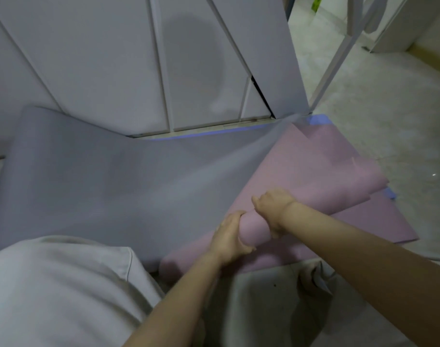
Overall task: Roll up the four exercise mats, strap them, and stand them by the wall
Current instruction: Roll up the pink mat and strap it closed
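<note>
- We see the left hand gripping the rolled end of the pink mat, with its fingers curled over the roll and the thumb on the near side.
- The right hand is just beside it, at its 2 o'clock. Its fingers are curled over the same roll, and the two hands nearly touch.
- The roll runs under both hands from 7 o'clock to 2 o'clock. The unrolled part spreads away from the hands toward 1 o'clock.
- A second pink layer shows beneath at the hands' 3 o'clock; we cannot tell whether it is the same mat.
- The grey mat lies from 9 to 12 o'clock of the hands, its edge against the pink mat. Its far left corner curls up against the white cabinet doors.
- A blue mat shows only as slivers at 12 and 3 o'clock.
- Our light trousers fill the frame's 7 o'clock.
</note>
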The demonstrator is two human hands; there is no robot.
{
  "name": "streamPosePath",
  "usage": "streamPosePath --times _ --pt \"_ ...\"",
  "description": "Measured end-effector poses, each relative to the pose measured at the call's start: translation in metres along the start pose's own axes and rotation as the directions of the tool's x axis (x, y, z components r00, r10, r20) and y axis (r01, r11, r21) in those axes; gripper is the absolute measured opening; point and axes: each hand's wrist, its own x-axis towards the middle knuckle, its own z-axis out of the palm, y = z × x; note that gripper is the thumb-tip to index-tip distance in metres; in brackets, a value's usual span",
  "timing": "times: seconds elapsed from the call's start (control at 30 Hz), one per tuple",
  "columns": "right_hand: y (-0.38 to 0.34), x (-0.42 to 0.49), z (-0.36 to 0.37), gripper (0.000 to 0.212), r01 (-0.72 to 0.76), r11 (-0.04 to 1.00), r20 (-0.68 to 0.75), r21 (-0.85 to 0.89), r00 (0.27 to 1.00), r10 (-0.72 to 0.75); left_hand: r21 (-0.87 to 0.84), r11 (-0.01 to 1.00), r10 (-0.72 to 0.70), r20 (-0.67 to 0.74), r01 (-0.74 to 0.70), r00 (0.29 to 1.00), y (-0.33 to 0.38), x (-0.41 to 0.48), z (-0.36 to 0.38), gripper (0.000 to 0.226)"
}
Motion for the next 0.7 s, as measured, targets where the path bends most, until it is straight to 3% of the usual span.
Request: streamPosePath --times 0.13,0.27,0.4,0.53,0.6,0.7 --pt "0.017 -0.002 -0.002 0.086 -0.039 0.994 0.193 0.098 0.981 0.019 0.081 0.996 -0.015 -0.134 0.026 0.991 0.012 -0.010 0.030 0.094" --pt "0.031 -0.012 0.002 0.085 -0.068 0.980 0.295 0.184 0.955 0.011 0.164 0.986 0.017 -0.216 0.019 0.976 0.016 -0.014 0.052 0.099" --pt "0.032 -0.019 0.013 0.082 -0.088 0.972 0.322 0.217 0.947 0.014 0.195 0.981 0.023 -0.099 -0.003 0.995 0.020 -0.005 0.049 0.084" --pt "0.017 -0.022 0.026 0.071 -0.077 0.992 0.133 0.103 0.989 0.063 0.239 0.971 0.024 -0.044 -0.013 0.999 0.021 0.006 0.036 0.079" --pt "0.007 -0.024 0.033 0.052 -0.108 0.994 0.016 0.022 0.994 0.108 0.286 0.958 0.011 0.026 -0.018 1.000 0.023 0.016 0.026 0.085" --pt "-0.002 -0.022 0.049 0.034 -0.176 0.984 -0.325 -0.003 0.931 0.166 0.319 0.947 0.007 0.128 -0.048 0.992 0.028 0.031 0.012 0.091"
